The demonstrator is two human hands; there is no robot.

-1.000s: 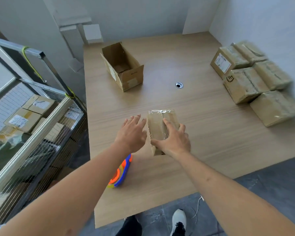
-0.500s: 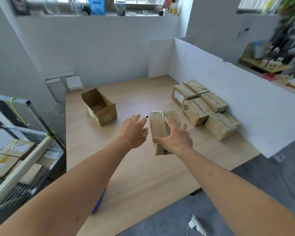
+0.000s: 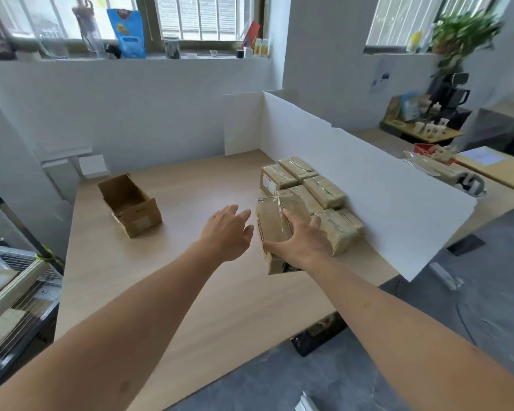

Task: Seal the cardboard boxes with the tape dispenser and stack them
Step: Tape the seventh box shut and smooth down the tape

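My right hand grips a taped cardboard box from above, holding it off the wooden table. Just left of that box hovers my left hand, fingers spread, holding nothing. Behind and to the right of the held box lies a group of several sealed boxes against the white partition. An open, unsealed box stands at the table's far left. The tape dispenser is out of view.
A white partition board walls off the table's right side and back corner. A metal wire cart holding boxes stands to the left. Another desk with clutter lies beyond the partition.
My right hand has carried the taped box to the right, toward the group of sealed boxes. The view has tilted up, so the dispenser near the front edge has dropped out of sight.
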